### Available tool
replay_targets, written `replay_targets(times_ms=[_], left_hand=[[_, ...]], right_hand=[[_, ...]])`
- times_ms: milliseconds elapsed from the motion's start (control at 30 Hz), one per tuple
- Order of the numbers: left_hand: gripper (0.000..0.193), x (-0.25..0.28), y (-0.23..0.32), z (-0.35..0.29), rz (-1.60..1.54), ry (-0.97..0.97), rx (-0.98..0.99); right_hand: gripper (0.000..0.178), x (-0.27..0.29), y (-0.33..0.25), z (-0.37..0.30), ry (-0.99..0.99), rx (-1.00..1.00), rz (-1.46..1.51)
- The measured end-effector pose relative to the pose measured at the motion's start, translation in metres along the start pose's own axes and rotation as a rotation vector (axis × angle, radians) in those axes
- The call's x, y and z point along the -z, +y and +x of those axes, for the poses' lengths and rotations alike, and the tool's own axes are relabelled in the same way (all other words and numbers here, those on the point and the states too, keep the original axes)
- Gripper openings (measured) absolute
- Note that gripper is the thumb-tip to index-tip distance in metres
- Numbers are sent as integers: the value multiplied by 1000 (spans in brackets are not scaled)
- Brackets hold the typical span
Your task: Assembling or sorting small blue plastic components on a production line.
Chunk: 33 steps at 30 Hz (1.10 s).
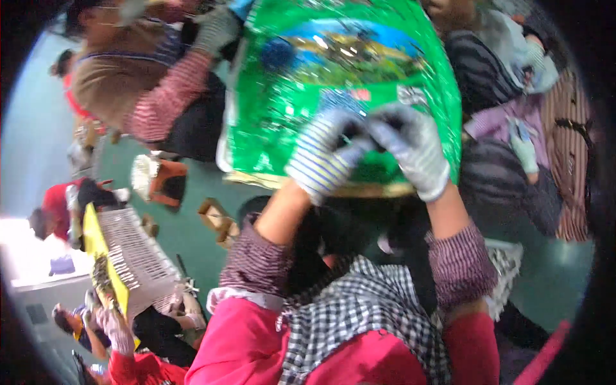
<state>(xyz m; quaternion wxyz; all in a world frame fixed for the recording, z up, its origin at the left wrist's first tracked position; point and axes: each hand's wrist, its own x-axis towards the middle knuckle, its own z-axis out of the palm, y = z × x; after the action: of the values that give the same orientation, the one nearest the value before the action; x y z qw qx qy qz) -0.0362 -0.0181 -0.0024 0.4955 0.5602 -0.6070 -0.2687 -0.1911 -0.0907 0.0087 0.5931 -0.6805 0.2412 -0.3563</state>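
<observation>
My left hand [326,154], in a blue-striped white work glove, is closed with its fingertips brought together. Facing it, my right hand [417,154], in a white and grey glove, is closed the same way. The fingertips of both hands meet over the near part of a shiny green plastic sack [263,122] with a printed landscape. A small dark thing may be pinched there, but blur and the gloves hide what it is. The sack is spread flat in front of me, with scattered small dark bits on its far part.
At far left a co-worker's gloved hand [218,31] reaches to the sack's edge. Other people sit at right, one with a pale gloved hand [523,147]. An orange stool [168,183], a cardboard box [218,221] and a white slatted rack [138,247] stand left on the green floor.
</observation>
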Motion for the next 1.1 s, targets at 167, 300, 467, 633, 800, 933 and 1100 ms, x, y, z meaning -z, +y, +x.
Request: replay_targets(times_ms=[167, 300, 467, 633, 800, 933, 1100], left_hand=[[21, 31, -5, 3, -411, 352, 308], [26, 32, -7, -4, -502, 345, 372], [19, 24, -13, -12, -533, 330, 447], [26, 17, -14, -7, -526, 295, 539], [26, 13, -14, -8, -493, 139, 535], [17, 12, -16, -8, -578, 147, 358], [9, 11, -12, -3, -210, 293, 176]], right_hand=[[21, 29, 3, 8, 234, -89, 85], [15, 18, 23, 13, 113, -53, -704], [15, 0, 38, 7, -23, 34, -1140], [18, -11, 31, 7, -197, -61, -1123], [19, -15, 36, 8, -224, -151, -1148], [16, -12, 41, 9, -290, -108, -1227], [16, -12, 34, 5, -217, -24, -1314]])
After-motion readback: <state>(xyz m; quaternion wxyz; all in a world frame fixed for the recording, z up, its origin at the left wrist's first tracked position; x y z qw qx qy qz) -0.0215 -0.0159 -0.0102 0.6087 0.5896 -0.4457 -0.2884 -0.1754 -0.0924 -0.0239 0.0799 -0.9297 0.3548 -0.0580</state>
